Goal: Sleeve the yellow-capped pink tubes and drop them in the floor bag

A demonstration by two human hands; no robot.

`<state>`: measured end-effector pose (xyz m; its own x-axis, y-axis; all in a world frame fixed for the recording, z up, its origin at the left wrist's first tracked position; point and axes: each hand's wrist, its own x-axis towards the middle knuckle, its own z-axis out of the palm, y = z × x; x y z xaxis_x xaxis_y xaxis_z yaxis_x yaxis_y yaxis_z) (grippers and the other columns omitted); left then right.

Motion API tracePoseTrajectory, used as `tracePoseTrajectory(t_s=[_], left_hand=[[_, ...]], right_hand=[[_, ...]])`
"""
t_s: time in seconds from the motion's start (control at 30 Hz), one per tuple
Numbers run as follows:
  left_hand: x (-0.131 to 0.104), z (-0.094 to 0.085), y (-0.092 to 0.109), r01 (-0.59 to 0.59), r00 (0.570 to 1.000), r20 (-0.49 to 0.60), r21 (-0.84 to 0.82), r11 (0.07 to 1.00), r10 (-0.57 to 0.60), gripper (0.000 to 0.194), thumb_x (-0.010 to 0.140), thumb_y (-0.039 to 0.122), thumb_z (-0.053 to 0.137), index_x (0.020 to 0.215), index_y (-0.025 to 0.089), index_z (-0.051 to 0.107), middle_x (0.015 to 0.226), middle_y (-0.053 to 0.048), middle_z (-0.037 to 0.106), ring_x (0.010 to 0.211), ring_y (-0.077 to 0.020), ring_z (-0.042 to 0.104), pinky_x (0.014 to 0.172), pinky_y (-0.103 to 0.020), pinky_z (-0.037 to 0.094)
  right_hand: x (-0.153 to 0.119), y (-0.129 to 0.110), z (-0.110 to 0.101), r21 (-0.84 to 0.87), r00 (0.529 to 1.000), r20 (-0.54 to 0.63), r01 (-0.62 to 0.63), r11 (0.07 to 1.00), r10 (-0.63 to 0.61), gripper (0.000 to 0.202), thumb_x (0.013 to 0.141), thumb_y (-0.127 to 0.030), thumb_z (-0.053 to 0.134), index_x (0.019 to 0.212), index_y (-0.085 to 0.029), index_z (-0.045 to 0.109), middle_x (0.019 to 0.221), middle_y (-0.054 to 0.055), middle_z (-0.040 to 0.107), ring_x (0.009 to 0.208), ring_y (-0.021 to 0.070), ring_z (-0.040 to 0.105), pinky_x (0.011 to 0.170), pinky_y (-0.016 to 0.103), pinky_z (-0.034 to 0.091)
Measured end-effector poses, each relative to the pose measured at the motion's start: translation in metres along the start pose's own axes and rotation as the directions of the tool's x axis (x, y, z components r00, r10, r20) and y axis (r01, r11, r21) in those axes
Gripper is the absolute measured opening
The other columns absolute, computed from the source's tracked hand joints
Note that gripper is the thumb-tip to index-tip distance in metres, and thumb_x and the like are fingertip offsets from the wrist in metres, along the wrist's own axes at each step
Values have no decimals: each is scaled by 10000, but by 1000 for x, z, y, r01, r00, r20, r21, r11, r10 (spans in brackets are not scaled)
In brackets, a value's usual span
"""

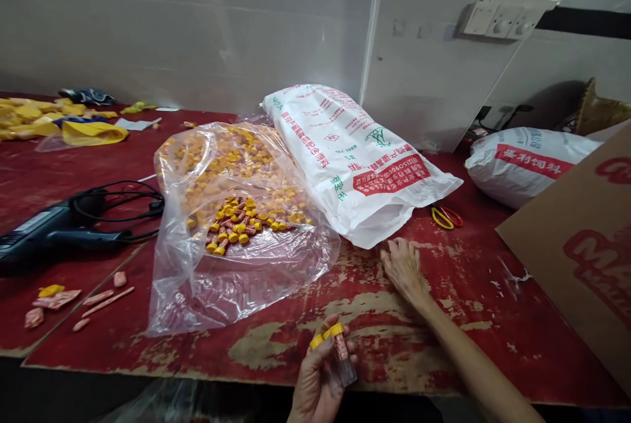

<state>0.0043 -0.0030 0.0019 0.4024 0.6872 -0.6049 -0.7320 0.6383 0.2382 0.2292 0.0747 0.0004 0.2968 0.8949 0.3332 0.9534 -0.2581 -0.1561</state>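
Near the front edge of the red table, my left hand point(321, 370) holds two small clear containers point(341, 356) with yellow caps and reddish-white pieces inside. My right hand point(403, 269) lies palm down by the open mouth of a white printed sack point(352, 160); its fingertips are near the sack's lower edge, and whether they hold anything is hidden. Left of the sack, a clear plastic bag point(207, 298) lies open, full of small yellow-capped pieces point(236, 224).
A black heat gun point(54, 229) with its cord and several loose pieces lie at left. Yellow-handled scissors point(444, 217) rest right of the sack. A cardboard box point(576, 245) and second white sack point(522, 163) stand at right.
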Motion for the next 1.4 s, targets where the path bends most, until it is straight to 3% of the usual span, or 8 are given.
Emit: tracePoseTrajectory(t_s=[0.17,0.37,0.5,0.7,0.87,1.03,1.23,1.4], left_hand=[[-3,-3,-1,-16,999,40,9,1000,15,587,646,87,719,1196,215,555,806,-50,691,643,-177,658,608,-303,544],[-1,0,-4,-43,998,49,34,998,42,500,641,89,686,1119,176,567,766,-43,674,733,-215,680,723,-380,544],[2,5,-4,-45,998,45,50,998,42,387,625,85,691,986,180,588,839,-41,678,711,-205,679,673,-351,540],[5,5,-2,-17,997,82,44,999,13,369,613,97,703,955,185,594,942,-50,674,761,-216,679,672,-351,536],[10,6,-6,-25,992,126,4,1000,24,355,623,104,718,939,198,585,879,-29,673,745,-214,681,695,-373,529],[5,-2,-8,-87,981,170,-57,995,95,278,676,218,748,914,185,608,863,-50,686,751,-207,675,712,-374,522],[-15,-19,11,-230,964,98,-157,960,247,234,606,149,786,802,165,659,802,-22,698,714,-124,656,661,-200,493],[-56,-77,56,-385,923,-31,-38,922,384,318,586,256,804,844,174,637,887,-66,715,703,-211,678,640,-366,551]], right_hand=[[31,8,20,-141,979,182,117,983,-90,235,905,-242,425,1013,-116,591,1004,140,584,920,233,498,771,339,327],[7,14,-4,132,857,388,312,941,-339,239,911,-280,362,953,-198,582,831,48,604,731,159,540,640,257,325],[-6,9,-10,159,789,429,413,897,-439,192,870,-305,421,795,-216,573,713,32,581,633,154,528,585,253,313],[-22,0,9,230,824,363,374,899,-435,197,878,-287,363,798,-234,534,654,23,564,509,136,481,516,250,309],[-31,10,0,295,849,315,337,894,-424,292,905,-383,312,751,-221,500,597,14,553,481,143,507,481,247,360],[-75,-25,-15,538,906,166,247,806,-389,312,941,-395,339,1072,-226,566,916,54,687,759,166,666,629,242,527],[-123,-99,-22,461,742,-259,657,596,-618,353,909,-349,442,1211,-205,556,1132,115,610,999,224,624,784,303,547],[-115,-87,-12,544,786,-249,597,590,-565,348,924,-339,406,1212,-220,560,1171,114,567,978,194,628,732,257,551]])
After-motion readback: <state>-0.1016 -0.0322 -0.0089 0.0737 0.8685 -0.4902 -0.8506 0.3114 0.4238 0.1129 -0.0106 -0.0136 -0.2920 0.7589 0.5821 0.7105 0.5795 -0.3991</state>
